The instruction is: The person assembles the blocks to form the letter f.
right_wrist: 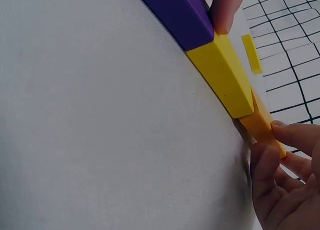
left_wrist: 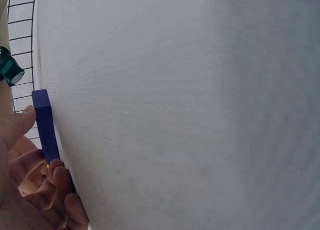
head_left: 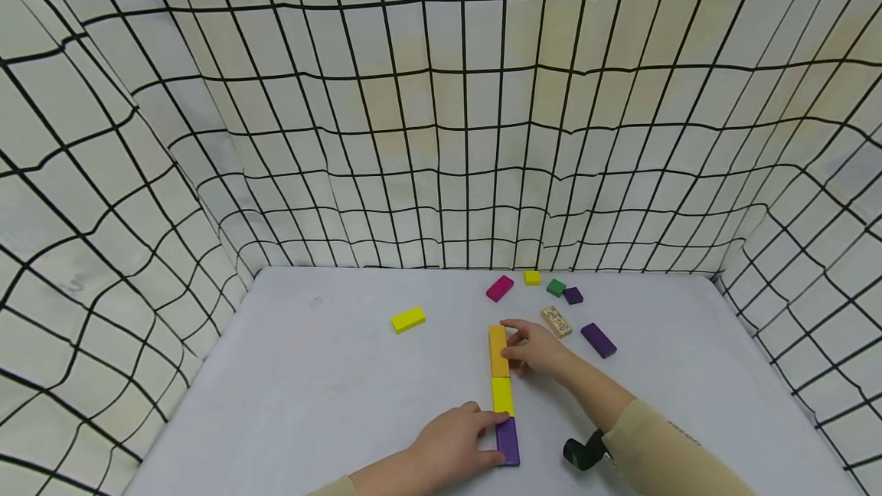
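A row of three blocks runs away from the person: a purple block [head_left: 507,442] nearest, a yellow block [head_left: 502,396] in the middle, an orange block [head_left: 498,350] at the far end. In the head view, the left hand [head_left: 455,442] holds the purple block between thumb and fingers, one fingertip by its join with the yellow one. At the far end, the right hand [head_left: 540,350] pinches the orange block; its thumb and fingers also show on that block in the right wrist view. Yellow and orange meet slightly out of line there.
Beyond the row lie a pink block [head_left: 499,288], a small yellow block [head_left: 532,278], a green block [head_left: 556,288] and a dark purple block [head_left: 573,295]. A patterned block [head_left: 556,321] and another purple block [head_left: 598,340] lie right; a yellow block [head_left: 409,320] lies left. Black netting [head_left: 465,136] surrounds the white table [head_left: 331,373].
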A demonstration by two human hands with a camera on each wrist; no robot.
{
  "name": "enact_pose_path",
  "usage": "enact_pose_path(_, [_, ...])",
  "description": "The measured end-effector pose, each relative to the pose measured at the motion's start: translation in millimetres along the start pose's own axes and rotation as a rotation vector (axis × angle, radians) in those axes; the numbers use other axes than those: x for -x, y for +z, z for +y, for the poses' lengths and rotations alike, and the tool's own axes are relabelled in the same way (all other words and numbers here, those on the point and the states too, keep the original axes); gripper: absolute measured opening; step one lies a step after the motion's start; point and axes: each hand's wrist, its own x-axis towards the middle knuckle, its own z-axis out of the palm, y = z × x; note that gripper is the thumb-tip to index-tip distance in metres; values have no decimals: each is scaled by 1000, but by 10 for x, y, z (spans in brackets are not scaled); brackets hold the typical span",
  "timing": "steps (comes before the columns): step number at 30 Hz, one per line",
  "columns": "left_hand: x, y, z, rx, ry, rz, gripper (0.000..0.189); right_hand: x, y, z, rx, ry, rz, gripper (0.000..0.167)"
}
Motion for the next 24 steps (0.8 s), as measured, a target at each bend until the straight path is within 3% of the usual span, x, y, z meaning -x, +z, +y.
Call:
enact_pose_path(9, [8,6,-10,-10,21,14,52,-40,-29,39,124,1,18,54])
enact_pose_path(24, [28,-6,-3,-21,20,11,52,-51,-25,72,142,-3,6,55])
